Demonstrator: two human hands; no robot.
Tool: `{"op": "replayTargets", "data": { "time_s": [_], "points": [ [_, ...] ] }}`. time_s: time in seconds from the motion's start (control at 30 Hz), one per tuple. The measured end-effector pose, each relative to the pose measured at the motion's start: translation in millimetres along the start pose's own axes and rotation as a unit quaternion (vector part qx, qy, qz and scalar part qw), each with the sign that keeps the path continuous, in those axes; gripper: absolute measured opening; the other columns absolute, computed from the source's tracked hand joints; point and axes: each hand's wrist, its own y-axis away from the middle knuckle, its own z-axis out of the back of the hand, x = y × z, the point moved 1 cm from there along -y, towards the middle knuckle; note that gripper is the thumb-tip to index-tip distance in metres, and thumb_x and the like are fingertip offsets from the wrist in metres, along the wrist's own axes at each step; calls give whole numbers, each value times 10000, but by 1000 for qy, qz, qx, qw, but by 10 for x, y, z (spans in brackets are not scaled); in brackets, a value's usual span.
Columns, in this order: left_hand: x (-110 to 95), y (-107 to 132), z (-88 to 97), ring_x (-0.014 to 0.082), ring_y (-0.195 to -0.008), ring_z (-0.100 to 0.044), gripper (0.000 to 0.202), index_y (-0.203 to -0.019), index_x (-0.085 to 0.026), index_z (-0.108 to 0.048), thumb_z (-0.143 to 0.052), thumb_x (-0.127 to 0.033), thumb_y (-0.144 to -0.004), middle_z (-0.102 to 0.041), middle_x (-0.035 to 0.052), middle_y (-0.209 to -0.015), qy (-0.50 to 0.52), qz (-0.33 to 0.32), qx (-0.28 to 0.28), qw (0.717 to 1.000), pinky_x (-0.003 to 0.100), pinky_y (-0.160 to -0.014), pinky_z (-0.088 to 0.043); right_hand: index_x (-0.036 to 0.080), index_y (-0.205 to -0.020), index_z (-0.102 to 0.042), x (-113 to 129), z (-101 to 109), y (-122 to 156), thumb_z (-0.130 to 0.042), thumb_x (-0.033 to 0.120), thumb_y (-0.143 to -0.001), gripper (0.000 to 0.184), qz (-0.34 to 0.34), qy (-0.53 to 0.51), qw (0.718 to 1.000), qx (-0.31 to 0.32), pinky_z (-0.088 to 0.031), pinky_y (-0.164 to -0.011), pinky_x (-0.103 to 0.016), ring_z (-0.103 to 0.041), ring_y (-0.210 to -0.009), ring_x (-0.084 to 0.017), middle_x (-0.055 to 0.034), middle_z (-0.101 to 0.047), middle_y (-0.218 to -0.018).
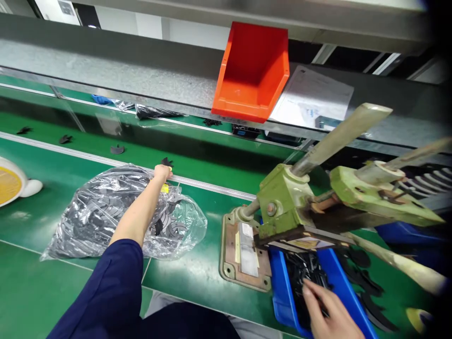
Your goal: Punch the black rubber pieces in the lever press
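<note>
My left hand reaches over the plastic bag to the edge of the green belt. Its fingers are closed at a small dark curved part, and yellow shows at the fingertips. Under that forearm lies the clear plastic bag, full of grey and black curved parts, its mouth facing right. My right hand is low over a blue bin of small black parts. Thumb and forefinger are bent together there; what lies between them is hard to make out.
A green hand press with long levers stands between the bag and the bin. Dark parts lie spaced along the belt. Above, an orange bin and paper sheets rest on a shelf. Black curved pieces lie at the right.
</note>
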Motion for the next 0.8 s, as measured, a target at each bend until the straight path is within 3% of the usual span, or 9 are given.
{"op": "replayTargets", "data": {
  "time_s": [0.1, 0.17, 0.3, 0.4, 0.53, 0.63, 0.7, 0.77, 0.8],
  "points": [
    [-32, 357, -124, 99, -600, -621, 62, -919, -71, -658, -646, -91, -861, -664, 37, -736, 14, 7, -3, 1000, 220, -610, -528, 146, -1121, -710, -289, -76, -348, -421, 640, -771, 671, 16, 128, 991, 39, -527, -982, -579, -648, -1115, -396, -210, -696, -1131],
    [-41, 698, -217, 84, -537, -599, 59, -858, -99, -657, -646, -55, -819, -643, 3, -652, 42, -10, 56, 998, 190, -545, -493, 125, -1164, -691, -424, -173, -474, -429, 570, -754, 659, 29, 172, 981, 87, -517, -971, -582, -656, -1078, -395, -221, -692, -1124],
    [25, 1473, -347, 93, -541, -619, 87, -849, -111, -664, -695, -89, -770, -658, 6, -646, 73, -38, 215, 973, 177, -505, -460, 175, -1123, -699, -511, -277, -470, -401, 445, -794, 520, 55, 158, 973, 160, -539, -903, -490, -693, -875, -310, -156, -731, -988],
    [134, 1962, -418, 93, -542, -614, 111, -857, -115, -671, -718, -132, -758, -668, 8, -660, 68, -37, 275, 958, 184, -510, -464, 240, -1031, -712, -507, -257, -390, -387, 449, -829, 436, 58, 137, 973, 176, -550, -826, -414, -690, -822, -265, -89, -738, -860],
    [277, 2409, -538, 100, -535, -599, 150, -844, -118, -674, -744, -177, -725, -639, -10, -611, 49, -20, 331, 942, 194, -510, -457, 284, -959, -725, -398, -142, -365, -395, 587, -823, 468, 41, 102, 982, 153, -547, -806, -414, -674, -855, -265, -74, -734, -894],
    [324, 2667, -628, 97, -522, -574, 169, -846, -125, -686, -751, -225, -726, -632, -14, -608, 32, -36, 369, 928, 205, -511, -457, 242, -834, -751, -149, 53, -371, -413, 743, -738, 612, 2, 23, 998, 58, -531, -836, -491, -635, -819, -301, -113, -681, -803],
    [315, 2850, -681, 95, -525, -556, 163, -853, -134, -701, -739, -255, -751, -634, -13, -617, 19, -77, 383, 921, 210, -519, -456, 227, -767, -747, 73, 204, -325, -543, 780, -658, 600, -29, -94, 995, -22, -518, -861, -496, -623, -825, -293, -116, -673, -811],
    [279, 3055, -736, 103, -563, -566, 153, -865, -144, -718, -718, -276, -788, -657, 2, -660, 7, -135, 389, 911, 214, -539, -464, 210, -781, -740, 291, 291, -217, -758, 655, -590, 485, -82, -292, 952, -40, -532, -792, -426, -623, -763, -236, -96, -694, -831],
    [256, 3163, -766, 110, -599, -584, 152, -882, -150, -727, -706, -280, -807, -681, 17, -710, 2, -167, 391, 905, 217, -558, -475, 209, -837, -738, 397, 298, -143, -761, 624, -634, 462, -93, -336, 937, -26, -539, -708, -388, -612, -672, -195, -71, -694, -790]
  ]
}}
